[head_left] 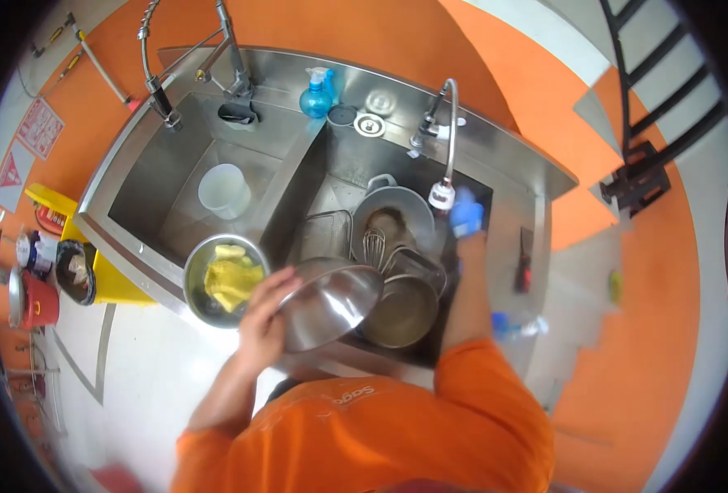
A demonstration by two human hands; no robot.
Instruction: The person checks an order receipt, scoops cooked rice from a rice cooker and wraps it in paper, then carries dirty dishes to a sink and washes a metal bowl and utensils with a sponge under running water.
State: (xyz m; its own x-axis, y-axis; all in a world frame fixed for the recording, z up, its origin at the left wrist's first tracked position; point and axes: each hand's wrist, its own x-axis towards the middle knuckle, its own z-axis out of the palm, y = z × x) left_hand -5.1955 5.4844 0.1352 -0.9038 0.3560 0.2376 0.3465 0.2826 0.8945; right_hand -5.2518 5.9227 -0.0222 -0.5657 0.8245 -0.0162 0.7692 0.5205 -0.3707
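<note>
A shiny metal bowl (329, 302), tilted, is held at its left rim by my left hand (267, 319), over the front edge of the right basin. My right hand (467, 215) is at the right side of that basin, near the faucet head (442, 195); something blue covers it or is in it, blurred, and its fingers cannot be made out. Below the faucet, a large grey pan (417, 215) lies in the basin with a whisk (374, 246) and a round pan (401, 312). Left of my left hand, another metal bowl (195, 283) holds a yellow cloth (232, 278).
In the left basin stands a white container (224, 191). A blue spray bottle (315, 97) is on the back ledge, left of the tall faucet (452, 107). The sprayer faucet (163, 103) hangs over the left basin. A yellow bin (117, 275) stands at the left.
</note>
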